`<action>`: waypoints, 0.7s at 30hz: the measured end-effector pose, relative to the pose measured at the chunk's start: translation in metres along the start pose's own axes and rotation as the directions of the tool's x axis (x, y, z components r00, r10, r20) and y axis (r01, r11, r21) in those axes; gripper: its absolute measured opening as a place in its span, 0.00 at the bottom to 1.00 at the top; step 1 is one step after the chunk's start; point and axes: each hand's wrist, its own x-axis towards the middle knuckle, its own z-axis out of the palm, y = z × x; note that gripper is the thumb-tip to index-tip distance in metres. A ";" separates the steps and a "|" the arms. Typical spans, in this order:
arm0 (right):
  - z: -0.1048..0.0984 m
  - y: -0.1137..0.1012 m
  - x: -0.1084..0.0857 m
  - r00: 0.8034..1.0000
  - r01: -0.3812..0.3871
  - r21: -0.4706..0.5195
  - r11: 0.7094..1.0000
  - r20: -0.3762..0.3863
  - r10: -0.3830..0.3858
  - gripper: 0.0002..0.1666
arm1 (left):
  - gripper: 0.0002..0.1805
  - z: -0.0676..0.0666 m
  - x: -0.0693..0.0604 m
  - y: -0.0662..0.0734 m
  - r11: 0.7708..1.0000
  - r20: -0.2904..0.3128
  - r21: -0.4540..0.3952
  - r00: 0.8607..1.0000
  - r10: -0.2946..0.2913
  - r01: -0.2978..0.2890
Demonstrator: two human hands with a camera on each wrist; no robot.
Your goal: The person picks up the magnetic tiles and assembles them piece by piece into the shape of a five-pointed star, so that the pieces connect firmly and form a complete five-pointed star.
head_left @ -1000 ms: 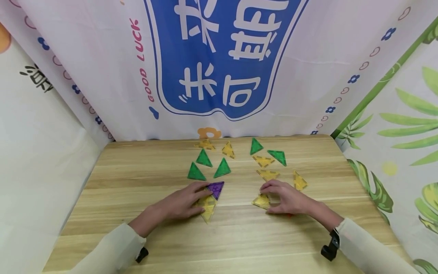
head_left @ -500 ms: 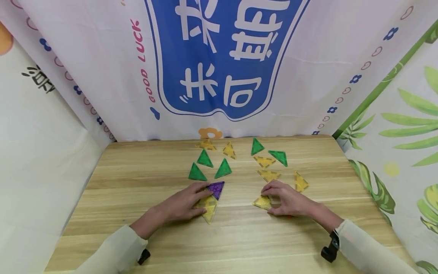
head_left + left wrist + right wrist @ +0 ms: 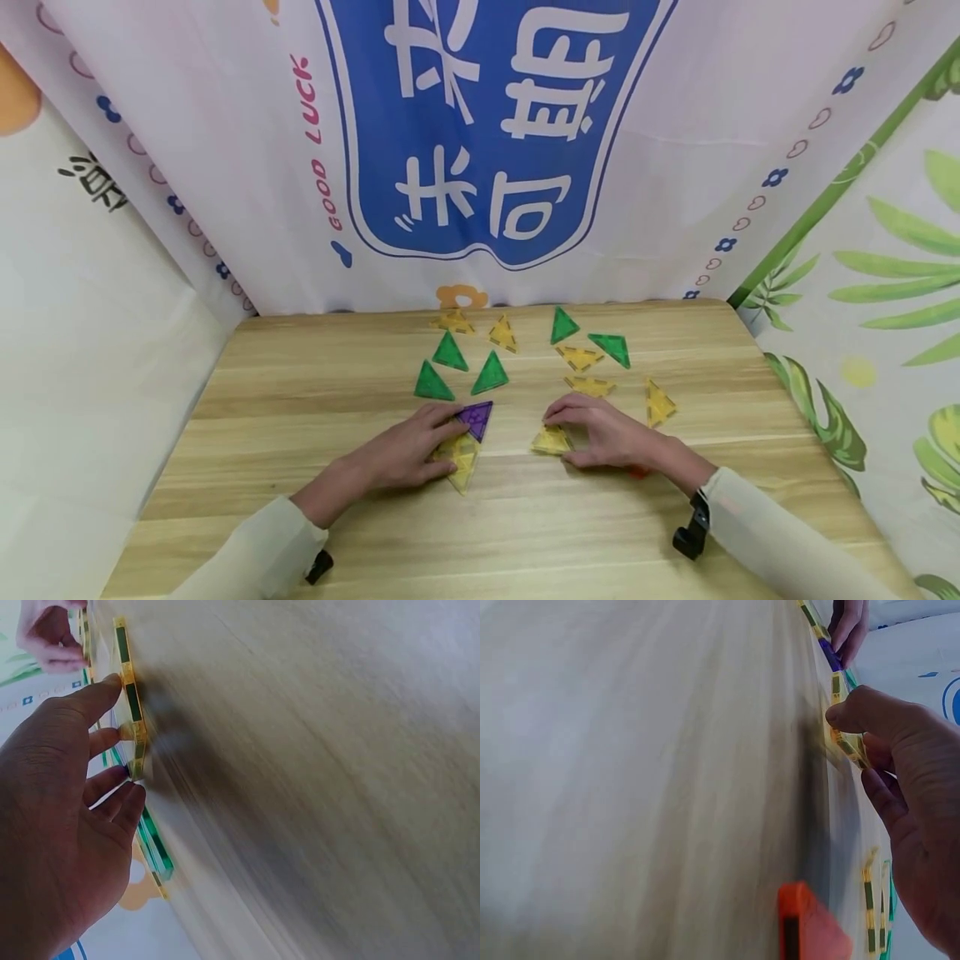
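Note:
In the head view, my left hand (image 3: pixel 408 447) rests over a group of triangular magnetic tiles on the table. Its thumb and fingers hold translucent yellow tiles (image 3: pixel 463 469); a fingertip touches the purple tile (image 3: pixel 477 419) joined at their upper end. The hand covers part of the group. My right hand (image 3: pixel 607 432) grips another yellow triangular magnetic tile (image 3: pixel 552 442) between thumb and fingers, to the right of that group and apart from it. The right wrist view shows this held tile (image 3: pixel 836 686) by its edge. A red-orange tile (image 3: pixel 810 922) lies beneath the right wrist.
Beyond the hands lie several green triangles (image 3: pixel 491 374) and yellow triangles (image 3: pixel 581 358), spread in a left and a right cluster. One yellow triangle (image 3: pixel 660 402) lies right of my right hand. Printed cloth (image 3: pixel 637 208) hangs along the back and sides of the wooden table (image 3: pixel 300 400).
My right hand has slid left with its yellow tile, toward the purple and yellow group. The left hand stays on its tiles. The head view has shifted slightly.

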 end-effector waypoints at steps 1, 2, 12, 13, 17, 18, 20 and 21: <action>0.001 0.000 0.003 1.000 0.002 0.004 1.000 0.004 -0.002 0.30 | 0.34 0.001 0.000 0.000 1.000 0.002 0.000 1.000 -0.001 0.001; 0.002 0.000 0.006 1.000 0.006 0.007 1.000 0.006 -0.006 0.30 | 0.34 0.002 0.000 0.000 1.000 0.002 -0.001 1.000 -0.002 0.002; 0.007 0.000 0.032 0.998 -0.032 0.025 0.999 0.058 0.031 0.31 | 0.35 0.002 0.005 0.008 1.000 -0.019 0.021 1.000 0.015 -0.015; 0.007 -0.001 0.035 0.998 -0.025 0.025 0.999 0.060 0.024 0.32 | 0.35 0.002 0.005 0.008 1.000 -0.019 0.024 1.000 0.016 -0.016; 0.009 -0.001 0.043 0.998 0.010 0.036 0.999 0.062 -0.012 0.32 | 0.35 0.002 0.008 0.011 0.999 -0.011 0.045 1.000 0.014 -0.014; 0.009 0.000 0.045 0.998 0.013 0.041 0.999 0.066 -0.016 0.32 | 0.35 0.002 0.008 0.011 0.999 -0.009 0.047 1.000 0.013 -0.013; 0.010 0.001 0.048 0.997 0.012 0.054 0.998 0.076 -0.016 0.32 | 0.35 0.001 0.009 0.013 0.999 -0.005 0.050 1.000 0.008 -0.008; 0.011 0.001 0.050 0.997 0.009 0.059 0.998 0.082 -0.014 0.32 | 0.35 0.001 0.009 0.013 0.999 -0.004 0.050 1.000 0.009 -0.009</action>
